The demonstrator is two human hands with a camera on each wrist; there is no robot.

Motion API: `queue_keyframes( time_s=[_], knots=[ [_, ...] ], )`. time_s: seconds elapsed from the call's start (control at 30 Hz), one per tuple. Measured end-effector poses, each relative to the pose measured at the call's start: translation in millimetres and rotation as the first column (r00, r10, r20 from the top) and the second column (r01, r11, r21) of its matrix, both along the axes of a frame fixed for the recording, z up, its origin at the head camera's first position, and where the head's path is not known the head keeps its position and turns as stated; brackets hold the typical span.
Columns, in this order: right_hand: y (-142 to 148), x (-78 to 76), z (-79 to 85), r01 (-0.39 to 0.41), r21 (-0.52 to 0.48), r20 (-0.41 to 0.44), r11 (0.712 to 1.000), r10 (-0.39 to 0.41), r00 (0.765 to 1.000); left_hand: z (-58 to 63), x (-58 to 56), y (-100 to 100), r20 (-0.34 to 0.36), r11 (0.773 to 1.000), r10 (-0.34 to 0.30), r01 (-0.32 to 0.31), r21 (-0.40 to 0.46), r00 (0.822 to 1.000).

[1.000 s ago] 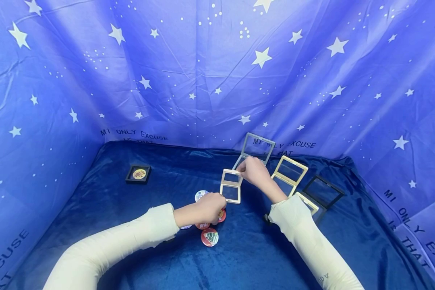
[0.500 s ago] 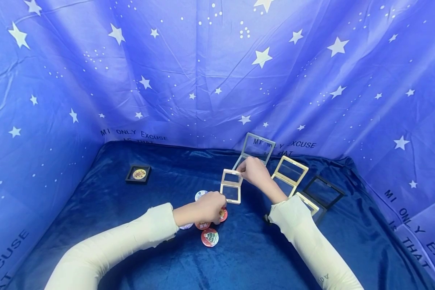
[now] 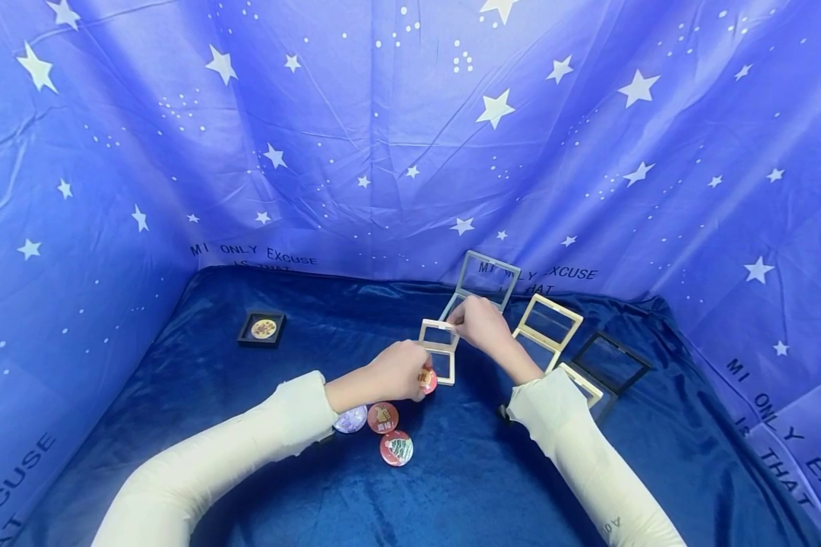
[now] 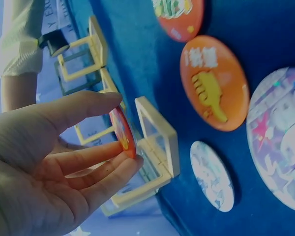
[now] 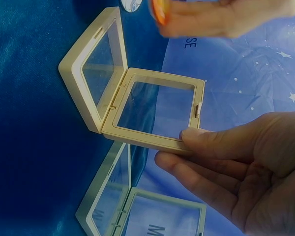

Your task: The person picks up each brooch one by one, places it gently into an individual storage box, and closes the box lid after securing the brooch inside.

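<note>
In the head view, my left hand [image 3: 400, 370] pinches a small red button badge [image 3: 427, 381] by its edge, between thumb and fingertips. The badge is raised off the cloth, beside the near panel of a cream hinged display frame [image 5: 162, 78]. My right hand [image 3: 482, 327] pinches a corner of that frame's far panel; the frame stands unfolded, with clear film in both panels. Left on the cloth are a red thumbs-up badge [image 3: 383, 417], a purple badge [image 3: 351, 419] and a red tree badge [image 3: 397, 448]. A small blue-and-white badge [image 4: 211, 177] lies there too, hidden in the head view.
At the left sits a black frame [image 3: 260, 343] around a yellow round badge. Behind my right hand stands an unfolded grey frame [image 3: 460, 275]. Further right are an unfolded yellow frame [image 3: 537, 338] and a black one [image 3: 622, 351]. A starry curtain [image 3: 383, 152] encloses the cloth-covered table.
My left hand has lifted the red badge from the group and carried it up and slightly right, toward the cream frame. The right hand and the frame have stayed put.
</note>
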State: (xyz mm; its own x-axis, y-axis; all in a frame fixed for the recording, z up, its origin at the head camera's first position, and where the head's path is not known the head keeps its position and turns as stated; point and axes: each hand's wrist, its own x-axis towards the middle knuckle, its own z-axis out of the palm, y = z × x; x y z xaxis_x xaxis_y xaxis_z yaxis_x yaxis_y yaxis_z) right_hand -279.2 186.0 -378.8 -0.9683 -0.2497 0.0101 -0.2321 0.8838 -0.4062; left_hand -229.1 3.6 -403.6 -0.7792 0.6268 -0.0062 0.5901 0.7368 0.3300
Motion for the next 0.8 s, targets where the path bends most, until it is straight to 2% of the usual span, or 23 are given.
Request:
queue_keyframes(
  time_s=[0.17, 0.37, 0.57, 0.8],
  knots=[
    [0.2, -0.6, -0.2, 0.003, 0.001, -0.001, 1.000, -0.003, 1.000, 4.6, -6.5, 1.1, -0.039, 0.999, 0.034, -0.032, 0.034, 0.999],
    [0.5, -2.0, -0.9, -0.001, 0.006, -0.009, 1.000, 0.001, 1.000, 7.9, -11.9, 4.7, -0.039, 0.995, 0.067, -0.064, 0.077, 0.997],
    [0.1, -2.1, 0.1, -0.003, 0.013, 0.000, 1.000, 0.003, 1.000, 6.5, -18.4, 9.9, -0.055, 0.991, 0.089, -0.082, 0.109, 0.995],
    [-0.1, -2.9, 1.8, -0.004, 0.012, 0.020, 1.000, 0.004, 1.000, 1.9, -24.1, 15.9, -0.052, 0.991, 0.081, -0.075, 0.108, 0.995]
  ],
)
